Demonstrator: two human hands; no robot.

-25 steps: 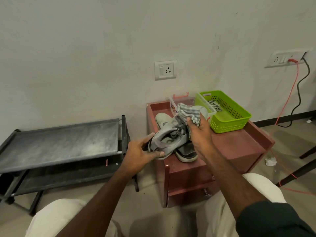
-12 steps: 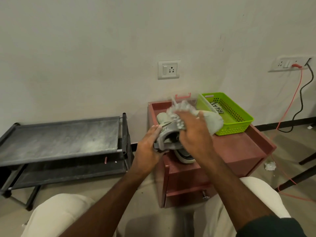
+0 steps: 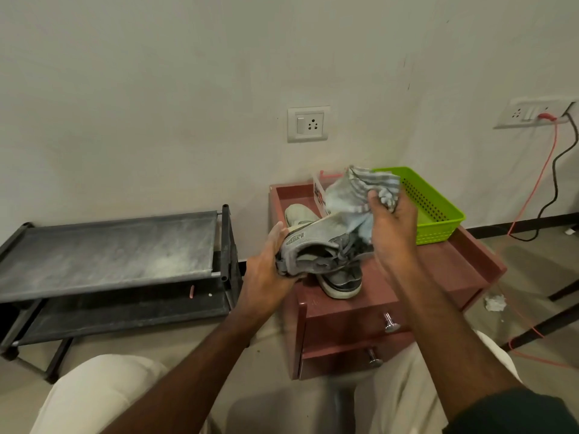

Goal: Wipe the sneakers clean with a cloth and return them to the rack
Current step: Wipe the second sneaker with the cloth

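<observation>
My left hand [image 3: 269, 270] grips the heel of a grey sneaker [image 3: 316, 249], held on its side above the red cabinet [image 3: 438, 264]. In my right hand [image 3: 391, 227] is a bunched grey-and-white striped cloth [image 3: 357, 189], which lies against the sneaker's toe end. A second grey sneaker [image 3: 338, 283] with a white sole rests on the cabinet top beneath the held one. The black shoe rack [image 3: 106, 252] stands to the left on the floor, its top shelf dusty and bare.
A green plastic basket [image 3: 432, 214] sits at the cabinet's back right. A wall socket [image 3: 308, 123] is above. Orange and black cables [image 3: 532, 195] hang from a socket at right. A crumpled white scrap [image 3: 495, 302] lies on the floor. My knees are below.
The sneaker has turned onto its side, with the heel facing left. My right hand with the cloth has moved from the shoe's middle toward its toe end.
</observation>
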